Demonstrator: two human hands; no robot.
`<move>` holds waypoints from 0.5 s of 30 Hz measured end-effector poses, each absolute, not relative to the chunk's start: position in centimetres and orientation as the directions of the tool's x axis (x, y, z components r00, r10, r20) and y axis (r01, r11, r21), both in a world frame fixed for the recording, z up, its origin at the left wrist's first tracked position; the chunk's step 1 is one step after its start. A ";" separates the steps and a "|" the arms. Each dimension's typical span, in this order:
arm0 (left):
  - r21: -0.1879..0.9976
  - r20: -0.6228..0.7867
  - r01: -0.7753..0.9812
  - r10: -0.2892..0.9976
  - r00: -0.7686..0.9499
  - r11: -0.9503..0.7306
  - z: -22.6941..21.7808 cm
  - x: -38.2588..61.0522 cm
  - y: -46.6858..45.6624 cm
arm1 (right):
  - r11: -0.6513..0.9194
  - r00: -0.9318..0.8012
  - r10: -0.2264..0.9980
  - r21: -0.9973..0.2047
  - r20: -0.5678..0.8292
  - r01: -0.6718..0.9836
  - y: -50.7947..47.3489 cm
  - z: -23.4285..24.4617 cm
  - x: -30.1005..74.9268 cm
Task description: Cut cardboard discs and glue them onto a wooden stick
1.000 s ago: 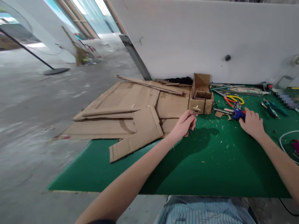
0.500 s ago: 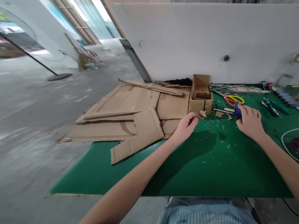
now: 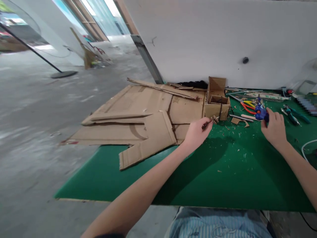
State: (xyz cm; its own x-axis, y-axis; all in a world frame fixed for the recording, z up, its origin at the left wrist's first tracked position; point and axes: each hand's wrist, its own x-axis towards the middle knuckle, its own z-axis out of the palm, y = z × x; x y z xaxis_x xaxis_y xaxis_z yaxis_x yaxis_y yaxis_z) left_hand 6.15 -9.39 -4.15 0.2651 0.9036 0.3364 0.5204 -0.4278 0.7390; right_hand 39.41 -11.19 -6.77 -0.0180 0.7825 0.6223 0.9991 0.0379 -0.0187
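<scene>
My left hand (image 3: 198, 135) is closed, pinching a small piece made of round cardboard discs (image 3: 215, 119); something thin and dark shows between its fingers. That piece is just in front of an open cardboard box (image 3: 216, 111) with a dark band or cord on its front. My right hand (image 3: 274, 130) is curled round the end of a blue tool with a narrow, pointed tip (image 3: 261, 112); its exact kind is unclear. Beside the tool lie orange-handled scissors (image 3: 247, 107), a pale stick (image 3: 248, 117) and a cardboard offcut with a curved cutout (image 3: 239, 122).
Flat cardboard sheets (image 3: 158, 132) cover the left of the green table (image 3: 188, 185). Green-handled pliers (image 3: 290, 115) lie at the right, near a white cable (image 3: 305, 148). Small scraps are scattered between my hands. A white panel (image 3: 198, 39) stands behind.
The blue tool has turned in my right hand, its tip now pointing away from me. My left hand has rolled, back upward, still holding the disc piece. The view has shifted slightly.
</scene>
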 end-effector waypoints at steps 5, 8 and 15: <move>0.698 0.343 0.563 0.897 0.279 -0.442 -4.5 6.2 -9.3 | 0.471 -0.318 0.705 -0.083 0.634 0.878 -13.5 -6.2 36.1; 0.666 0.372 0.576 0.880 0.295 -0.474 -4.5 6.2 -9.4 | 0.601 -0.426 0.682 -0.124 0.595 0.789 -14.5 -6.6 33.9; 0.647 0.385 0.593 0.877 0.288 -0.479 -4.4 6.3 -9.5 | 0.638 -0.524 0.741 -0.194 0.421 0.745 -14.9 -7.6 32.8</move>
